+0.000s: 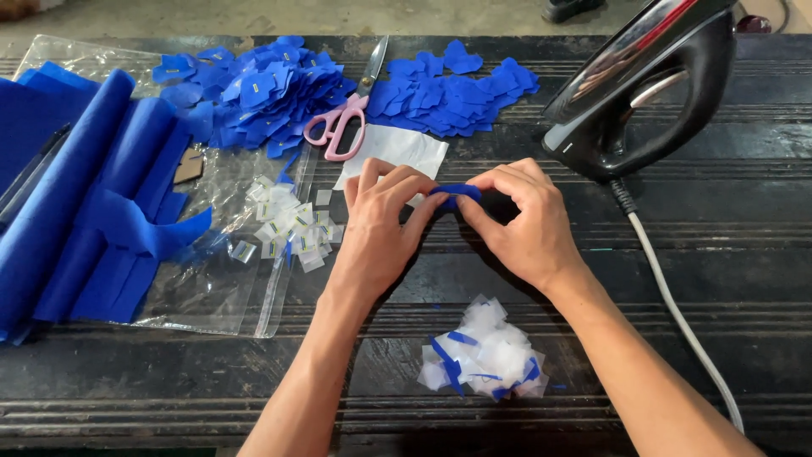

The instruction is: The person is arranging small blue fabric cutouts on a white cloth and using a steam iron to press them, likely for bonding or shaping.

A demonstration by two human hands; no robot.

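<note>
A small blue fabric piece (pixel 455 192) is pinched between the fingertips of both hands above the dark worktable (pixel 719 279). My left hand (pixel 381 224) grips its left end and my right hand (pixel 520 220) grips its right end. Most of the piece is hidden by my fingers. Just behind the hands lies a white sheet (pixel 397 151). A heap of white scraps with blue slivers (pixel 484 351) sits between my forearms, near the front edge.
A black clothes iron (pixel 643 80) rests at the back right, its white cord (pixel 677 313) trailing toward me. Pink-handled scissors (pixel 342 123) lie between two piles of blue cut pieces (pixel 254 89) (pixel 457 89). Rolled blue fabric (pixel 93 195) and small white tags (pixel 288 224) lie on clear plastic at left.
</note>
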